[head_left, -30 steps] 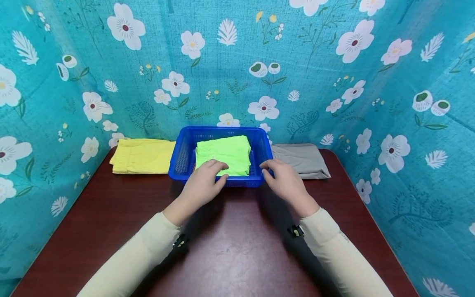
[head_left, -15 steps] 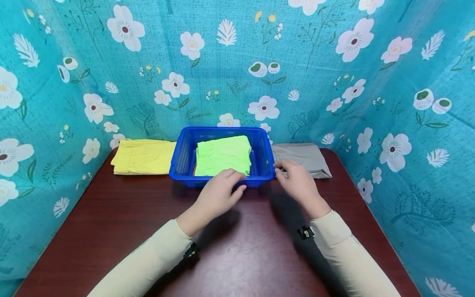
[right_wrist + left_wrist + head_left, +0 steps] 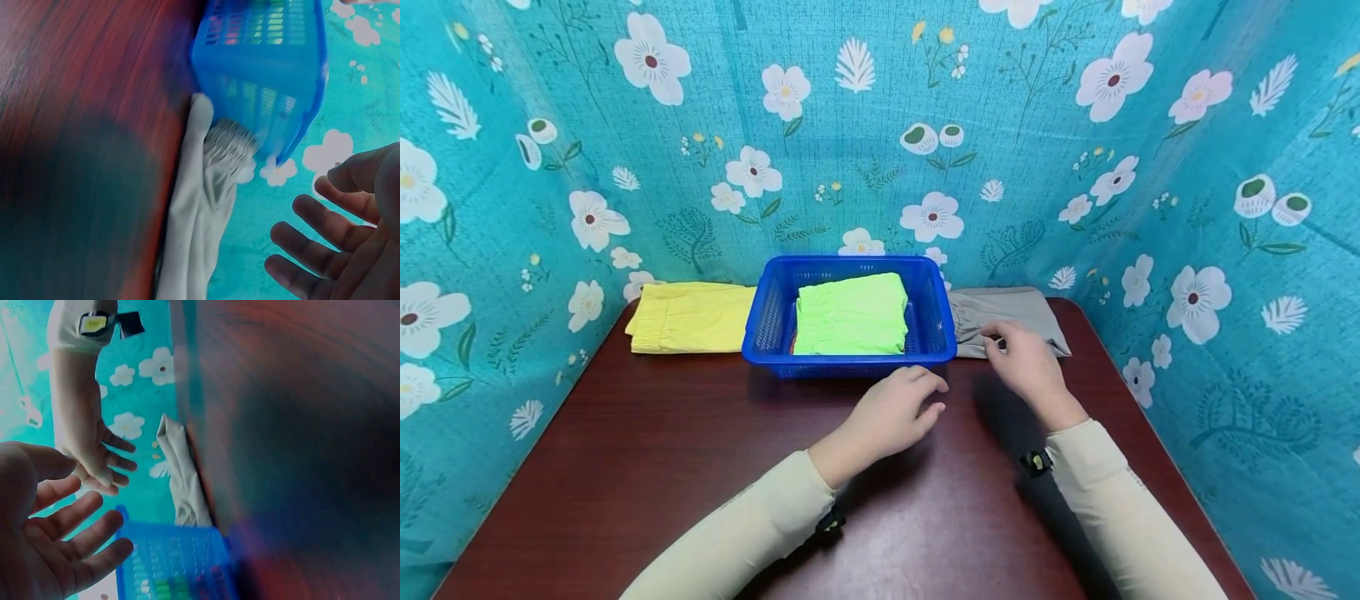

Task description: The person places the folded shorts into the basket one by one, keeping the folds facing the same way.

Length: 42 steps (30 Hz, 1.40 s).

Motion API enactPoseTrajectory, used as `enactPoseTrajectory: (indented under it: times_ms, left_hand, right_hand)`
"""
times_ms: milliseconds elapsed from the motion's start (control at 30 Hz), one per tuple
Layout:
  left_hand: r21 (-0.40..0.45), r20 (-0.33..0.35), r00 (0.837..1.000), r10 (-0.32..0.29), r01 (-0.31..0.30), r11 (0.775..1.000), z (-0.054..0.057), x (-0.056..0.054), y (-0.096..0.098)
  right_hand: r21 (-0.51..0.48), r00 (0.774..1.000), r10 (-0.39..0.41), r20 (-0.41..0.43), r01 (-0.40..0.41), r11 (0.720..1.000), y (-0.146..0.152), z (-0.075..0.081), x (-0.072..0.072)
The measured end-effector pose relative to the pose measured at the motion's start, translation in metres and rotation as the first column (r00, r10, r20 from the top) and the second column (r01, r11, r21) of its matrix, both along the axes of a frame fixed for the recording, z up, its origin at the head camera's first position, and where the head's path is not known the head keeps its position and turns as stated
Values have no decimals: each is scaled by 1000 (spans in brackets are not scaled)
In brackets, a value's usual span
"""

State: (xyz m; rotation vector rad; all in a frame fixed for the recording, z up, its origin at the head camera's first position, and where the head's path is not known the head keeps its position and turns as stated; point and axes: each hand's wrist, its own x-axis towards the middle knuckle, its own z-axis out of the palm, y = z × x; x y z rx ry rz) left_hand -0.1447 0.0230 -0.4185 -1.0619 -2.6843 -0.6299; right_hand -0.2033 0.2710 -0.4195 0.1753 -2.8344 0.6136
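Note:
Folded grey cloth with a gathered waistband, like a pair of shorts (image 3: pixel 1030 312), lies right of the blue basket (image 3: pixel 850 362). My right hand (image 3: pixel 1028 367) hovers at its front edge, fingers loosely bent and holding nothing; in the right wrist view the fingers (image 3: pixel 312 247) are spread beside the grey garment (image 3: pixel 194 219). In front of the basket's right corner is my left hand (image 3: pixel 895 412), relaxed and holding nothing. The left wrist view shows its fingers (image 3: pixel 81 537) apart in the air. Inside the basket lies a folded lime-green garment (image 3: pixel 853 312), with a bit of red beneath it.
A folded yellow garment (image 3: pixel 696 317) with an elastic waistband sits left of the basket. Everything stands along the back of a dark red-brown wooden table (image 3: pixel 625 450). Teal flowered cloth (image 3: pixel 850 167) hangs close behind the table and at both sides.
Both hands have moved right: the left from over the basket's front rim to before its right corner, the right from the basket's right edge to the grey shorts. Basket and garments stay put.

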Motion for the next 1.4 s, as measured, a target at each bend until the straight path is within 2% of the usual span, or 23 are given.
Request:
enactPoseTrajectory:
  times_ms: [233,467,733,867,1100,1400]
  left_hand:
    - [-31,97,995,39,-36,999,-20,6,30]
    - [-89,89,995,45,-37,995,-29,-1,61]
    - [-250,123,986,109,-75,965,-36,-19,96]
    - [-260,122,983,134,-99,961,-37,-31,109]
    - [-280,111,978,174,-137,950,-40,-52,127]
    - [-322,83,975,206,-169,931,-48,-73,139]
  right_hand:
    - [-8,998,-37,44,38,999,20,-9,-6]
    - [8,997,-51,63,51,999,36,-12,-15]
    - [7,989,-96,110,96,995,54,-21,-24]
    - [9,989,-106,106,106,994,65,-27,-28]
    - [6,992,-111,52,111,994,77,-34,-35]
    - [23,990,-142,7,142,990,89,-40,-46]
